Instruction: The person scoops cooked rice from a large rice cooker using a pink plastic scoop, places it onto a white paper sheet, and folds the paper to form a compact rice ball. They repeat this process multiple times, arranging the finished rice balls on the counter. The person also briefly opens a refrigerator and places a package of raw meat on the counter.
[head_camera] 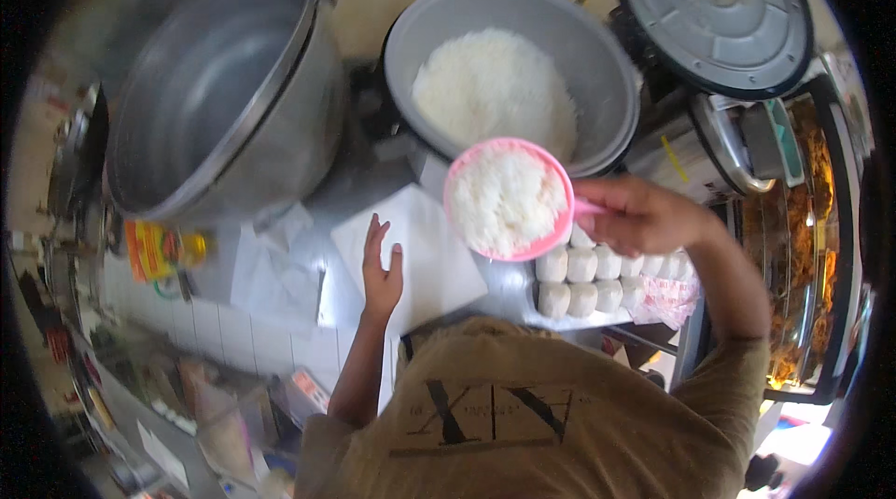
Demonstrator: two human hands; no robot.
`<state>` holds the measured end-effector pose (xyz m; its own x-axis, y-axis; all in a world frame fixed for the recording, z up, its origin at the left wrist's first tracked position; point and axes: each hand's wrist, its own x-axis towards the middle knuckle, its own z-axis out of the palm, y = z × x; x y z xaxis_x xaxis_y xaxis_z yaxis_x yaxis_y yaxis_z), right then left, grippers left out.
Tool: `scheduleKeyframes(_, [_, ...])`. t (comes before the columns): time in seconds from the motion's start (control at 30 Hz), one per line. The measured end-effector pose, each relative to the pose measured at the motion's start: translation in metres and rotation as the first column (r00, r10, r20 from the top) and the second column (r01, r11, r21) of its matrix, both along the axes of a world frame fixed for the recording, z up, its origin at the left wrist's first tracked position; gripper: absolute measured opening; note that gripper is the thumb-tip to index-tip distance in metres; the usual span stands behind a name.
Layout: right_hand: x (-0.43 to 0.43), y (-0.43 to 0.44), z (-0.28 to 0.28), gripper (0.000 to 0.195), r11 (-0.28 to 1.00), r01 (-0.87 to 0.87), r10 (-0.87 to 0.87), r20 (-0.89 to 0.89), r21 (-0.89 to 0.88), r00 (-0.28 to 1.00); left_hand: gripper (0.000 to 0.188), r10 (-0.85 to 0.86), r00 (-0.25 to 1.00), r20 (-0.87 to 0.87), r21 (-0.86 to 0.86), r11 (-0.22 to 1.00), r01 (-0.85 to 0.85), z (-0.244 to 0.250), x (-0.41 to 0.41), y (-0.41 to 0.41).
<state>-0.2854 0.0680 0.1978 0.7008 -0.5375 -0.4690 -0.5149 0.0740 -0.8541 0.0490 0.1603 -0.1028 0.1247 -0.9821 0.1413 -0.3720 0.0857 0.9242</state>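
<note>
My right hand [626, 215] is closed on the handle of a pink plastic scoop [572, 219], which is heaped with cooked white rice [507, 203]. The scoop is over the near rim of a rice cooker's grey inner pot [602, 72] with more white rice [498, 82] in it. My left hand [382, 275] holds nothing, its fingers apart, above the left part of a stack of white paper sheets [437, 261]. White wrapped bundles [582, 266] stand in rows below my right hand, beside pink-printed wrappers [670, 297].
A large, deep metal pot [287, 128] stands tilted at the left. The cooker's raised lid [728, 23] is at the upper right. A glass case of fried food [798, 254] borders the right side. A yellow-and-red pouch [155, 250] lies below the metal pot.
</note>
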Motion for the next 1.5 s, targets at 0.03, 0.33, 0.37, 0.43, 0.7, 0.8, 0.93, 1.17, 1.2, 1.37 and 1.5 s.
scheduleKeyframes(0.03, [-0.001, 0.022, -0.018, 0.05, 0.96, 0.132, -0.145, 0.034, 0.248, 0.989, 0.045, -0.029, 0.988, 0.154, 0.053, 0.998, 0.021, -0.007, -0.001, 0.026])
scheduleKeyframes(0.33, [0.058, 0.077, -0.319, 0.055, 0.85, 0.068, -0.144, -0.108, -0.522, 0.984, 0.09, -0.196, 0.722, 0.663, 0.234, 0.971, 0.048, -0.069, -0.004, 0.106])
scheduleKeyframes(0.37, [0.069, 0.07, -0.33, 0.054, 0.811, 0.016, -0.172, -0.211, -0.585, 0.962, 0.092, -0.198, 0.712, 0.674, 0.24, 0.97, 0.043, -0.07, -0.003, 0.105])
scheduleKeyframes(0.43, [0.097, 0.066, -0.319, 0.057, 0.76, -0.089, -0.218, -0.381, -0.644, 0.898, 0.097, -0.184, 0.727, 0.661, 0.244, 0.969, 0.023, -0.071, 0.002, 0.105])
scheduleKeyframes(0.7, [0.173, 0.131, -0.3, 0.085, 0.766, -0.373, -0.031, -0.609, -0.524, 0.793, 0.111, -0.061, 0.653, 0.755, 0.203, 0.969, -0.144, -0.073, -0.003, 0.114])
scheduleKeyframes(0.8, [0.164, 0.118, -0.308, 0.088, 0.755, -0.415, -0.035, -0.662, -0.509, 0.748, 0.111, -0.052, 0.656, 0.753, 0.191, 0.971, -0.143, -0.074, -0.004, 0.111])
scheduleKeyframes(0.93, [0.16, 0.107, -0.317, 0.09, 0.745, -0.414, -0.059, -0.669, -0.524, 0.741, 0.11, -0.083, 0.647, 0.758, 0.202, 0.973, -0.112, -0.073, -0.002, 0.115])
scheduleKeyframes(1.17, [0.152, 0.111, -0.307, 0.083, 0.785, -0.171, -0.1, -0.393, -0.596, 0.914, 0.107, -0.145, 0.666, 0.732, 0.252, 0.965, -0.067, -0.071, 0.003, 0.11])
scheduleKeyframes(1.2, [0.146, 0.114, -0.309, 0.08, 0.751, -0.084, -0.117, -0.257, -0.655, 0.959, 0.105, -0.154, 0.669, 0.727, 0.24, 0.97, -0.037, -0.071, 0.006, 0.11])
scheduleKeyframes(1.37, [0.129, 0.115, -0.262, 0.069, 0.611, 0.26, -0.232, 0.145, -0.747, 0.962, 0.095, -0.335, 0.616, 0.713, 0.213, 0.941, 0.265, -0.057, 0.02, 0.111])
scheduleKeyframes(1.5, [0.117, 0.097, -0.161, 0.066, 0.04, 0.46, -0.382, 0.411, -0.887, 0.827, 0.09, -0.482, 0.433, 0.762, 0.294, 0.853, 0.431, -0.068, 0.021, 0.116])
